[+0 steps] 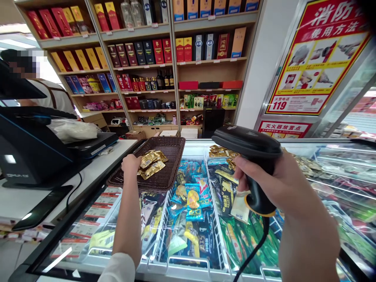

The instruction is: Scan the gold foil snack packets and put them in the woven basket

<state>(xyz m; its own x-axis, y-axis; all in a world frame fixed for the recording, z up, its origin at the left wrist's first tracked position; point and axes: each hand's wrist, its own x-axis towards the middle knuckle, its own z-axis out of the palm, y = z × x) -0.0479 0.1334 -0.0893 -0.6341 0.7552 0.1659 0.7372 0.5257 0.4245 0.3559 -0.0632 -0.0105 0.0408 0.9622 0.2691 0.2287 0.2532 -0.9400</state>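
In my right hand [288, 184] is a black barcode scanner [246, 143], its handle wrapped by my fingers and its head pointing left. A cable [255, 250] hangs from the handle's base. My left hand [131, 162] is closed at the left part of a brown woven basket [173, 156], right beside several shiny gold packets [152, 164]. Its fingertips are hidden, so what they pinch cannot be made out. More gold packets [221, 150] lie beyond the scanner, partly covered by it. The basket rests on the glass top of a chest freezer [188, 270].
Under the glass, white wire baskets [217, 235] hold blue, black and green ice-cream packs. At left stand a checkout terminal [32, 149] and a plastic bag [73, 130] on a scale. A person [49, 94] is behind them. Shelves [141, 66] of boxed bottles line the back wall.
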